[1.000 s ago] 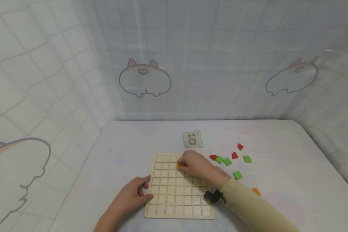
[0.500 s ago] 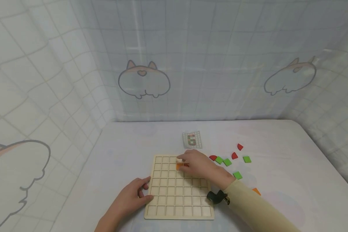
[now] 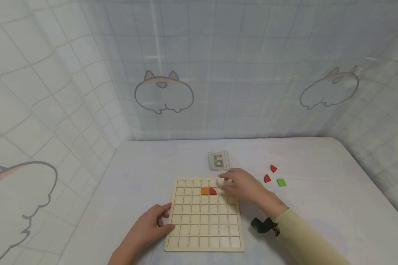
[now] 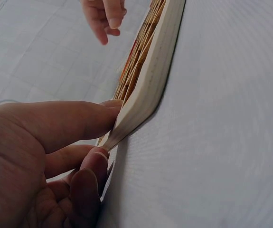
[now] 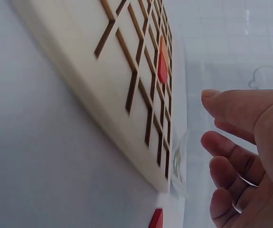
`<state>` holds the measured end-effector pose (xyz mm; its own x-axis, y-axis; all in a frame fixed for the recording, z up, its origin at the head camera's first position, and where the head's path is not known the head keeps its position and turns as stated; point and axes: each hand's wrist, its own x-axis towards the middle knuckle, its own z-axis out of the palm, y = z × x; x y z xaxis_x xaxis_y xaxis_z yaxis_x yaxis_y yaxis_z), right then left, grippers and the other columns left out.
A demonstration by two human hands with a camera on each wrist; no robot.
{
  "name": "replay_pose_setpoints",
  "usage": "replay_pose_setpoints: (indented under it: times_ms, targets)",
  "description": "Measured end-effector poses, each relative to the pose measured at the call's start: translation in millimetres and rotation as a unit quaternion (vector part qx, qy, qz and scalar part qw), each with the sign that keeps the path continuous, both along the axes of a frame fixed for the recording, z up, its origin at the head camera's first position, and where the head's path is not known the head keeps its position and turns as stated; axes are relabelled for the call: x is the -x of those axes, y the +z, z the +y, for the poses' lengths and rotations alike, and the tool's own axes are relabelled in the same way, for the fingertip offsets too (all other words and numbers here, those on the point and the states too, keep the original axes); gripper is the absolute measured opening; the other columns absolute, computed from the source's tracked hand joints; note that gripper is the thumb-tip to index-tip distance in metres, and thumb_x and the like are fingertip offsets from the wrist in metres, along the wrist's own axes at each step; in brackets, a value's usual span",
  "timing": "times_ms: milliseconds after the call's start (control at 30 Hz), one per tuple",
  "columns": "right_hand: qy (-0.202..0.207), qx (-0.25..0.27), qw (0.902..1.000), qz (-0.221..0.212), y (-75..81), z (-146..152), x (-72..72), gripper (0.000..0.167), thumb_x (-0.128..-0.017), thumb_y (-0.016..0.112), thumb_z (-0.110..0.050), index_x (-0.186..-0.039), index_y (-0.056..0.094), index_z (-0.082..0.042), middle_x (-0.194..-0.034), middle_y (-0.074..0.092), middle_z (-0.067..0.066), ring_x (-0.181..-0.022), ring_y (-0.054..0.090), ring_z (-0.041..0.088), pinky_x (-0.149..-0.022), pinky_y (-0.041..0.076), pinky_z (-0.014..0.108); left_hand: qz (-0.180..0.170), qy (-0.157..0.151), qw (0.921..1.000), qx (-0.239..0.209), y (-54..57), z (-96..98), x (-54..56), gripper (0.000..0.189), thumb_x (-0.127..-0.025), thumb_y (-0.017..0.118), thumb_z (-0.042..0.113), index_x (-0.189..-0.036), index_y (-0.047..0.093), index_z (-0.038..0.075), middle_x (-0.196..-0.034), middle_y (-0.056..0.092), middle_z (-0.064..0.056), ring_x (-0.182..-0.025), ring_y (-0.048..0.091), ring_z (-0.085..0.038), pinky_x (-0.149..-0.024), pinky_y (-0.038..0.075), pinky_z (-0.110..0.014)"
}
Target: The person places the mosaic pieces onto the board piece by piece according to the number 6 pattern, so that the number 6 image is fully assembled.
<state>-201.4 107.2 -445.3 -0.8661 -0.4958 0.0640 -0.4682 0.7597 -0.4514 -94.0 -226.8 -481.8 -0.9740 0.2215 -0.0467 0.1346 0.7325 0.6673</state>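
Head view: loose red quarter-circle tiles lay right of the wooden grid board, nearer my right hand, fingers parted, empty; my left hand, fingers relaxed, touched its left edge.

One board, card, orange tile; four red, two green visible.
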Motion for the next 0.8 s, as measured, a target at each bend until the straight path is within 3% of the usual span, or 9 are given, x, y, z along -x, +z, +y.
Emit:
replay_pose_setpoints:
  times_ms: [400,567,800]
  targets:
    - [-0.022,0.028,0.9993,0.009,-7.2,30,-0.9,0.039,-0.088,0.076,-0.029,-0.124,0.07,-0.014,-0.103,0.065,-0.005,-0.092,0.059,0.016,-0.079,0.05,0.034,-0.01,-0.001,0.9999,-0.012,-2.1,-1.3,0.2,0.072,-0.078,0.084,0.032,-0.137,0.057,0.002,-0.095,0.053,0.007,-0.069,0.051,-0.004,-0.061,0.043,-0.024]
    - [-0.034,0.021,0.9988,0.027,-11.0,47,-1.9,0.039,-0.088,0.076,-0.028,-0.124,0.07,-0.015,-0.103,0.065,-0.005,-0.092,0.059,0.016,-0.08,0.05,0.034,-0.015,-0.001,0.9999,-0.006,-3.6,-1.9,0.6,0.072,-0.079,0.084,0.032,-0.139,0.056,0.003,-0.095,0.053,0.008,-0.069,0.051,-0.004,-0.061,0.044,-0.024]
    - [-0.072,0.023,0.9969,0.018,-10.5,77,-2.8,0.04,-0.089,0.076,-0.028,-0.125,0.069,-0.012,-0.117,0.062,0.002,-0.095,0.061,0.02,-0.081,0.053,0.039,-0.009,-0.003,1.0,-0.003,-2.8,-2.8,0.9,0.071,-0.08,0.083,0.031,-0.139,0.056,0.002,-0.095,0.053,0.008,-0.069,0.052,-0.004,-0.062,0.044,-0.024]
